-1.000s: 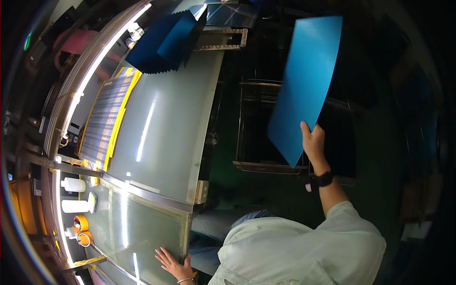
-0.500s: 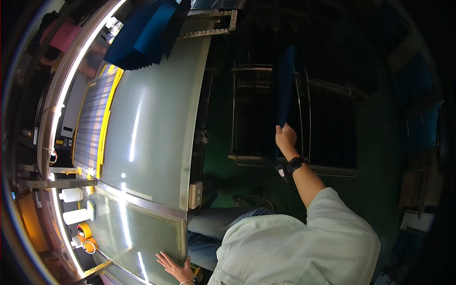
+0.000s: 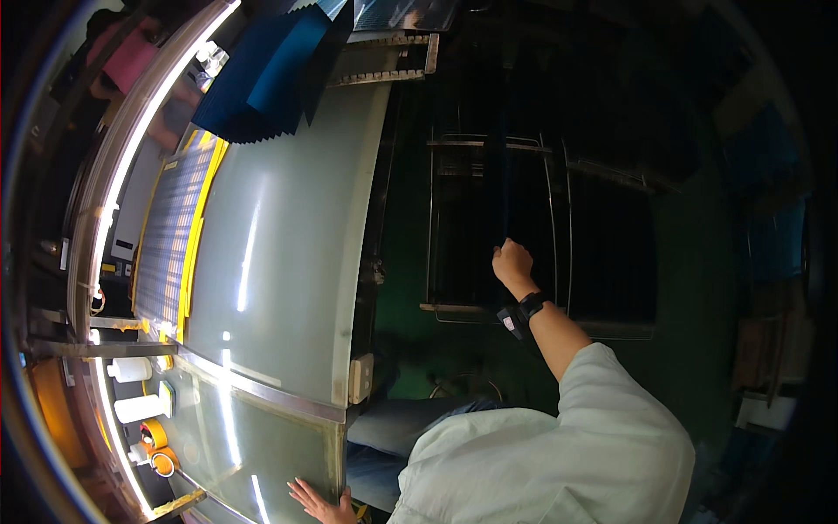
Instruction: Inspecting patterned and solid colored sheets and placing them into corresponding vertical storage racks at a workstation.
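Note:
My right hand (image 3: 513, 264) is closed on the near end of a thin dark blue sheet (image 3: 506, 179). The sheet stands almost edge-on over a dark wire-frame rack (image 3: 552, 205) to the right of the table; its far end fades into shadow. Fingers spread, my left hand (image 3: 319, 504) rests on the near part of the glass-topped table (image 3: 292, 441) by its right edge. Several similar blue sheets (image 3: 271, 83) stand side by side at the table's far end, next to a slotted metal holder (image 3: 384, 74).
A striped panel with yellow edges (image 3: 179, 231) lies along the table's left side, below a bright tube light (image 3: 144, 118). White bottles (image 3: 138, 409) and orange tape rolls (image 3: 157, 445) stand at the near left. A metal bar (image 3: 262, 384) crosses the table. Another person in pink (image 3: 127, 57) is at the far left.
My right hand has moved slightly left and nearer, and the blue sheet has turned from showing its face to nearly edge-on over the rack. My left hand stays on the table.

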The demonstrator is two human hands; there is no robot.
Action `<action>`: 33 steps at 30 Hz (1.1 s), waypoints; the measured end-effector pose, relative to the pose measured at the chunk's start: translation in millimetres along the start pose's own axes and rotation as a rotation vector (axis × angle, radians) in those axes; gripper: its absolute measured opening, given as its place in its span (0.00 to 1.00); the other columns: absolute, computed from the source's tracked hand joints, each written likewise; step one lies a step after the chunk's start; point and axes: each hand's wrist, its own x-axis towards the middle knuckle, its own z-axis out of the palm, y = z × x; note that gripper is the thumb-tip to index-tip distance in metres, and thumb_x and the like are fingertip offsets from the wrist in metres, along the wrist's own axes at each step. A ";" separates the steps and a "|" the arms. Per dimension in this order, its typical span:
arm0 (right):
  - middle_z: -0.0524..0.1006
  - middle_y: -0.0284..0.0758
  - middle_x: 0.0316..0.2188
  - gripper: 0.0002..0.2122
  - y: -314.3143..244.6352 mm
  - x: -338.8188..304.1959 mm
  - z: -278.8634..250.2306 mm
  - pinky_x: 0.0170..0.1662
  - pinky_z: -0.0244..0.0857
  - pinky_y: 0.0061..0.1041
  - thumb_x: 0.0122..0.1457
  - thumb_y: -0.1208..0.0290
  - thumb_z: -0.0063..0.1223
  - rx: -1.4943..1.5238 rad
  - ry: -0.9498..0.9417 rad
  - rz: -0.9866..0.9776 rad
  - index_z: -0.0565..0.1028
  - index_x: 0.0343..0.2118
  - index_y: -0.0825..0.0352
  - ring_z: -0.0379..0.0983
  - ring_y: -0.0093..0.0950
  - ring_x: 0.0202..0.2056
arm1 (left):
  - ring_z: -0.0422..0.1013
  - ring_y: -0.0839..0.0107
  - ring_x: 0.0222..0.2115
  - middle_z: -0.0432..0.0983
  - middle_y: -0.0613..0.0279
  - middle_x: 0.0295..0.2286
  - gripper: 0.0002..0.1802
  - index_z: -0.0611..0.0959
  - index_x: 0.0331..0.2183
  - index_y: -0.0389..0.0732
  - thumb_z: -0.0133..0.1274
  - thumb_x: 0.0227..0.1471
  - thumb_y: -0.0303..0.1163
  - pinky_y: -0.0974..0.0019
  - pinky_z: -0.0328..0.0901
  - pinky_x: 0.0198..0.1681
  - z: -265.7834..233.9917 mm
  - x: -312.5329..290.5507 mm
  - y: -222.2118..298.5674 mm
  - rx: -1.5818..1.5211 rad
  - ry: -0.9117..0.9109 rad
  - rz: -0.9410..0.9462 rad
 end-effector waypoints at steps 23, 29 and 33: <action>0.76 0.49 0.36 0.20 23.1 49.7 33.7 0.44 0.65 0.42 0.58 0.53 0.40 -0.017 -0.213 0.168 0.74 0.34 0.69 0.73 0.47 0.38 | 0.38 0.37 0.59 0.40 0.41 0.59 0.55 0.50 0.60 0.42 0.60 0.39 0.51 0.35 0.45 0.55 0.4 -0.2 -4.1 0.030 -0.035 -0.034; 0.75 0.50 0.37 0.17 97.7 65.1 51.8 0.43 0.66 0.40 0.56 0.61 0.47 -0.086 -0.127 0.279 0.70 0.41 0.70 0.71 0.47 0.42 | 0.39 0.37 0.58 0.40 0.38 0.59 0.55 0.50 0.60 0.41 0.62 0.38 0.47 0.41 0.44 0.58 -3.4 1.0 2.2 0.024 -0.014 0.001; 0.75 0.50 0.37 0.19 118.1 74.0 80.0 0.43 0.67 0.40 0.53 0.57 0.49 -0.101 -0.286 0.203 0.73 0.38 0.72 0.71 0.47 0.41 | 0.40 0.37 0.58 0.40 0.37 0.58 0.54 0.50 0.60 0.39 0.63 0.38 0.43 0.44 0.43 0.59 -8.3 0.5 11.8 0.034 -0.044 -0.045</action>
